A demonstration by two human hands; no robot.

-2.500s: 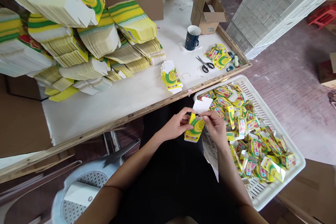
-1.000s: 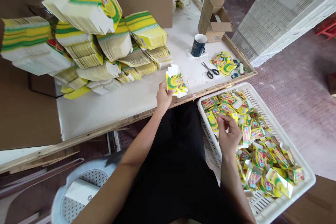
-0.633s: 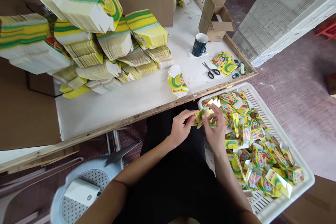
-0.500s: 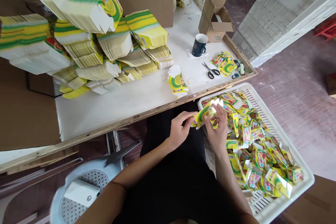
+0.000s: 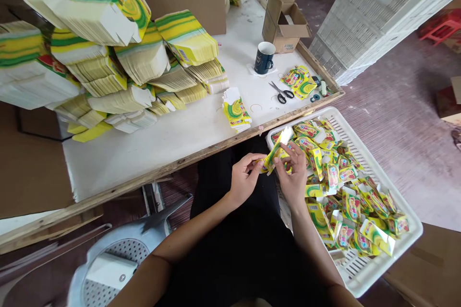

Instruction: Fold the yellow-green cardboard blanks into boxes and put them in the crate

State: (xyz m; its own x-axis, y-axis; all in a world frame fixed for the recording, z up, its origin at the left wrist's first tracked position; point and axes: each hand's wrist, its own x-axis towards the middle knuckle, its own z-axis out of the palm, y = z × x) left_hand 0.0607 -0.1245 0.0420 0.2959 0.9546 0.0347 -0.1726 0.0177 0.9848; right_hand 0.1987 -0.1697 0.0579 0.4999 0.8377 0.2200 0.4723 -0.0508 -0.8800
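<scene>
Both hands hold one flat yellow-and-green carton blank [image 5: 275, 152] above my lap, just in front of the table edge. My left hand [image 5: 244, 178] pinches its lower left end. My right hand [image 5: 292, 171] grips its right side with curled fingers. A small pile of the same flat blanks [image 5: 236, 110] lies on the white table [image 5: 173, 134] near its front edge. To my right a white slotted tray [image 5: 374, 268] holds several folded yellow cartons [image 5: 342, 187].
Tall leaning stacks of flat blanks [image 5: 108, 57] fill the table's left. A dark mug [image 5: 264, 56], scissors [image 5: 281, 93], an open cardboard box [image 5: 284, 12] and a few more cartons [image 5: 298, 80] sit at the far right. White crates [image 5: 374, 9] stand beyond. A plastic stool [image 5: 118, 264] is at lower left.
My left hand took a blank from the small pile on the table and brought it to my lap. My right hand came from the tray and now grips the blank too.
</scene>
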